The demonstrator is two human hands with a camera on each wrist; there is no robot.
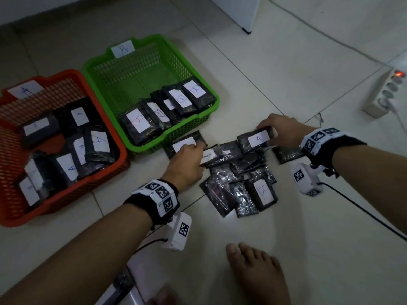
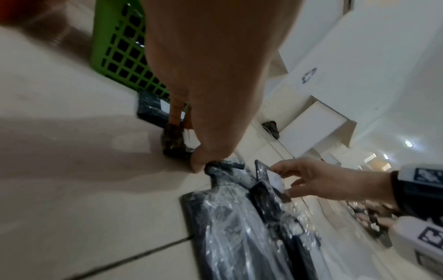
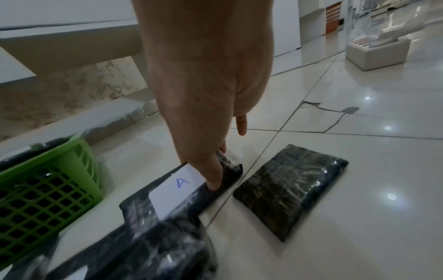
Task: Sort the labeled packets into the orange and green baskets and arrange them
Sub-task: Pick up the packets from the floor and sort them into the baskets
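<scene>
Two hands pinching packets, right hand (image 1: 284,130) on packet A (image 1: 256,139) lying crosswise, left hand (image 1: 187,164) on another packet (image 1: 185,144)

Two baskets (image 1: 152,69), two hands (image 1: 185,166), five packets (image 1: 141,125) in green.

Your head view is dim and vignetted at the corners. Glare spots dot the floor (image 3: 359,170) in your right wrist view. Your left wrist view is motion-blurred; straight lines bow toward its edges.

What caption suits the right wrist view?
Right hand grips the packet labelled A on the floor, beside the green basket.
</scene>
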